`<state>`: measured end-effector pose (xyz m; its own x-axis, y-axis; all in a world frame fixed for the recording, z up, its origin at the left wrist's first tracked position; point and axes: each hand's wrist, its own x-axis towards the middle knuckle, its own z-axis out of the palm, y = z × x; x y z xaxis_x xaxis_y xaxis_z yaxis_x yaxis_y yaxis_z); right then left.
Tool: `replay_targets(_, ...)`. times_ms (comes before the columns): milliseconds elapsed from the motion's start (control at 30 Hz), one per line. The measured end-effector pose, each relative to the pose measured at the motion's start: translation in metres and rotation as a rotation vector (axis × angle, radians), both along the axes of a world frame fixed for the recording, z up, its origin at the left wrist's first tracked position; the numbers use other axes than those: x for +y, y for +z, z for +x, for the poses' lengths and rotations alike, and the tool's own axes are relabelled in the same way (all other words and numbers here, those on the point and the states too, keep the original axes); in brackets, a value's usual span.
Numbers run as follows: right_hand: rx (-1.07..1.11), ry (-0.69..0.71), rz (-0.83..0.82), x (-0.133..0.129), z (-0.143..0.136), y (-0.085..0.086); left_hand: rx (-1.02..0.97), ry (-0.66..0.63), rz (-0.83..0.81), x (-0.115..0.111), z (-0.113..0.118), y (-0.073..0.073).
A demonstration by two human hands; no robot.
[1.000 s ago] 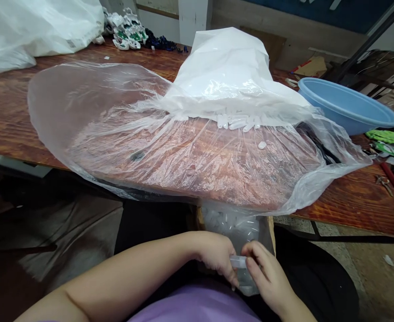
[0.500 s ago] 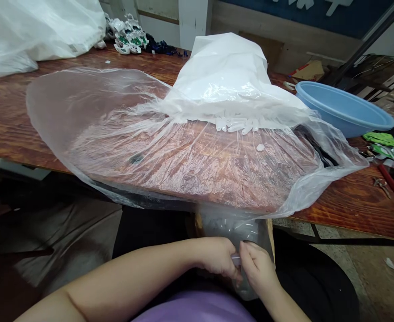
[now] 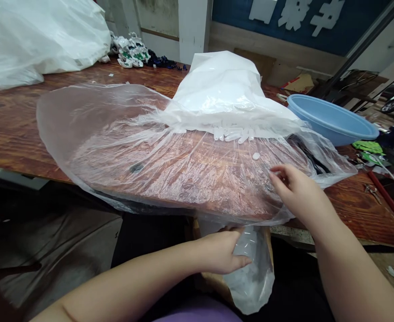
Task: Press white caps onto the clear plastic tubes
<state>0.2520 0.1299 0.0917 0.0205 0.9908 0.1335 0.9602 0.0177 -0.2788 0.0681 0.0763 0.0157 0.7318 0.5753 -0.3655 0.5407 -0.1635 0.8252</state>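
Note:
My left hand (image 3: 221, 252) is over a box lined with a clear plastic bag (image 3: 250, 281) between my legs. Its thumb is spread from the fingers, and no object shows in it. My right hand (image 3: 292, 190) hovers above the right side of the clear plastic sheet (image 3: 183, 174) on the table, thumb and forefinger slightly apart, with nothing visible between them. Just beyond its fingertips lies a small white piece (image 3: 256, 156). Several short white plastic tubes (image 3: 232, 134) spill from the mouth of a large white bag (image 3: 225, 89).
A blue basin (image 3: 333, 120) stands at the right behind the sheet. Keys (image 3: 373, 192) lie on the wooden table (image 3: 9, 138) near a red-edged tray (image 3: 389, 197). White and green parts (image 3: 133, 53) are heaped at the back left, beside another big white bag (image 3: 49, 40).
My hands were together over the lined box, with a small pale tube between them. My right hand has moved up and right over the sheet; the tube no longer shows. My left hand has opened.

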Motion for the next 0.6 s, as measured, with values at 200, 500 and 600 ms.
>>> replay_targets(200,-0.139,0.034,-0.110,0.077,-0.018,-0.008,0.034,0.131,0.500,0.050,-0.020,0.075)
replay_targets(500,-0.027,0.030,-0.114,0.048,-0.009,-0.016,0.623,0.198,0.851,0.204,-0.038,0.079)
replay_targets(600,0.201,0.075,-0.070,0.024,-0.001,-0.023,0.637,0.182,0.865,0.209,-0.037,0.073)
